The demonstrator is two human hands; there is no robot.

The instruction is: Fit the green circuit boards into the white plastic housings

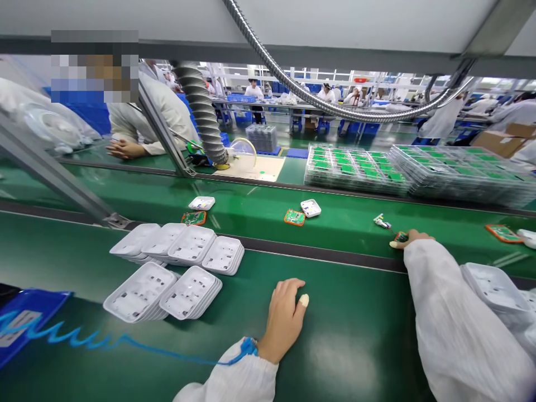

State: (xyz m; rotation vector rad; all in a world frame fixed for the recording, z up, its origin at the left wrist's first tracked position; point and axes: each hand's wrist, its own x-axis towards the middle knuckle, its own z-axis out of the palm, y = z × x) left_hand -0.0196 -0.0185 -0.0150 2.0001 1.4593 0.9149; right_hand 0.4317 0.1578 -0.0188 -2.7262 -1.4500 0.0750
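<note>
On the green conveyor belt, my right hand (415, 240) closes on the edge of a small green circuit board (401, 237), partly hidden under the fingers. Just beyond it lies a small white part with thin wires (382, 221). My left hand (285, 319) hovers over or rests on the green bench, I cannot tell which; nothing is in it, and thumb and fingers are apart. A blue wrist strap (248, 347) circles that wrist. To its left, stacks of white plastic housings (190, 292) lie on the bench. Pale finger cots cover both thumbs.
Orange-edged circuit boards (295, 217) and white covers (310, 208) sit along the belt (251, 204). Clear trays of boards (354, 167) are stacked behind it. More housings (496, 286) stand beside my right sleeve. A coiled blue cord (167, 353) crosses the bench; a co-worker's hands (125, 149) rest opposite.
</note>
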